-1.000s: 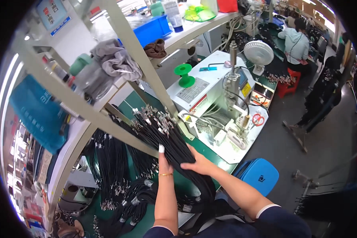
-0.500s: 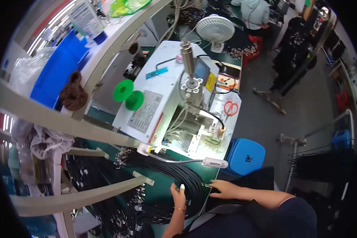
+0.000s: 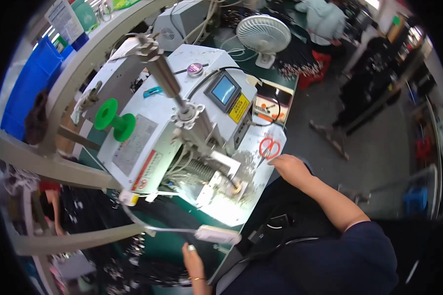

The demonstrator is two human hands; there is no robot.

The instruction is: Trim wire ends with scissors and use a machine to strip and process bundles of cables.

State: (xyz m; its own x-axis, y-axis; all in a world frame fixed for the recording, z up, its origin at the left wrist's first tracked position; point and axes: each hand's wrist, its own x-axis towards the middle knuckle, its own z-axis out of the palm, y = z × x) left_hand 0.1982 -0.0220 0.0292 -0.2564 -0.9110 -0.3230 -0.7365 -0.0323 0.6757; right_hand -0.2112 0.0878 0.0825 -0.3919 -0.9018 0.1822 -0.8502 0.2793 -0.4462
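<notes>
My right hand [image 3: 294,170] is at the right edge of the machine's white work plate [image 3: 231,214], fingers stretched toward a pair of red-handled scissors [image 3: 269,148]. The fingertips are right beside the handle loops; whether they touch is unclear. Low in the middle, my left hand [image 3: 194,263] is over the green table, fingers up, with a white tip on one digit and nothing visible in its grasp. Black cords [image 3: 174,215] lie blurred beyond it. The grey machine carries an upright metal cylinder [image 3: 163,76] and a small screen [image 3: 224,91].
A white lamp bar [image 3: 217,234] juts out above my left hand. Beige frame rails [image 3: 83,240] cross the left side. A green spool [image 3: 114,120] and a round tin [image 3: 195,70] rest on the machine. A white fan [image 3: 264,34] stands behind; another person [image 3: 322,22] sits farther back.
My right hand has gone from the table's front edge up to the scissors. My left hand stays low near the cords. The view has shifted closer to the machine.
</notes>
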